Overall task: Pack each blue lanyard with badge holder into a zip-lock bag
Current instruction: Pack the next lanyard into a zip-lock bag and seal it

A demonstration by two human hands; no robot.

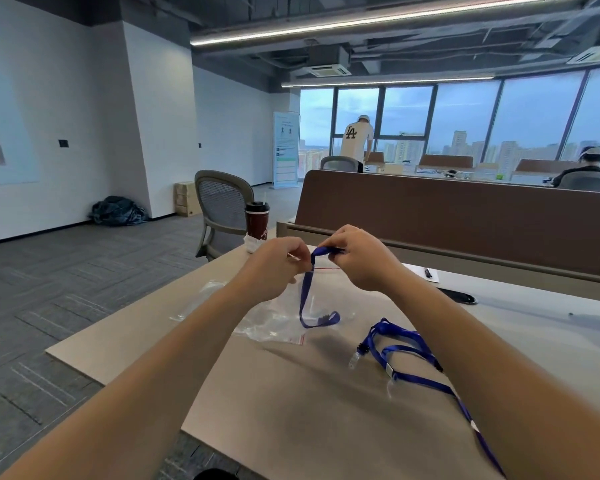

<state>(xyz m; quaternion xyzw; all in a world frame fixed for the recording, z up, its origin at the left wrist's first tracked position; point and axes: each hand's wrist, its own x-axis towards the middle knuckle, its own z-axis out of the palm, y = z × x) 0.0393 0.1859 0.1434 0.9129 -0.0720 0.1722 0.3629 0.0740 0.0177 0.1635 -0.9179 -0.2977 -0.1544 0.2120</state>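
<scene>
The left hand (274, 263) is pinching the top of the zip-lock bag (321, 296) while the right hand (361, 261), just beside it, is pinching the blue lanyard (305, 292), which is hanging down into the bag on the surface (291, 393).

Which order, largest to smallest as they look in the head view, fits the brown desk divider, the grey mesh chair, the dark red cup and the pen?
1. brown desk divider
2. grey mesh chair
3. dark red cup
4. pen
No two look alike in size, so the order is clear.
</scene>
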